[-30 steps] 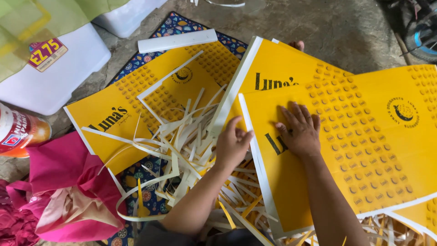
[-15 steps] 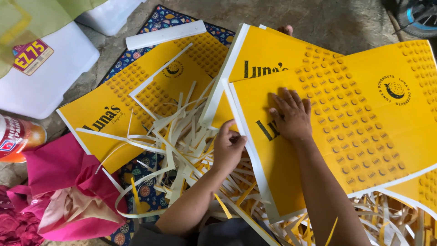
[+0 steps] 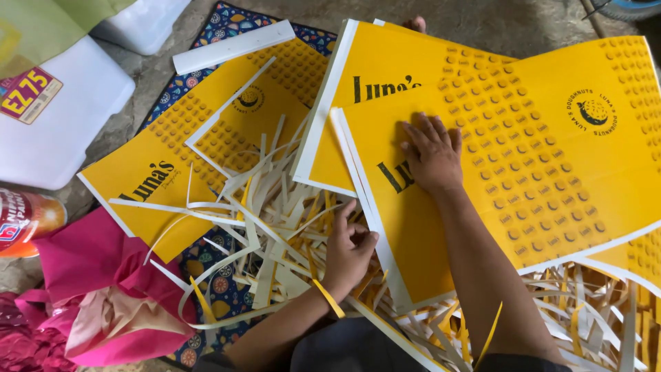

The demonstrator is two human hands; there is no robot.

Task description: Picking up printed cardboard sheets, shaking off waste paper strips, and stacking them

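From my feed I see two bare forearms, no sleeves, watch or rings on the left hand point(image 3: 348, 251) or right hand point(image 3: 432, 155) — and dark grey cloth over the lap at the frame's bottom edge.

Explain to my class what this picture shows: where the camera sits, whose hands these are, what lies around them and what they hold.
The camera is worn on a person's head and looks down, so the two arms that come up from the bottom edge are that person's own. There is no machine here, only bare hands. The right hand lies flat, fingers spread, on the top yellow printed sheet, which has a white border. The left hand is curled at that sheet's left edge; whether it grips the edge or a strip cannot be told. More yellow sheets lie to the left on a patterned mat. Between them is a heap of thin paper strips. At the left are pink cloth and a white box.
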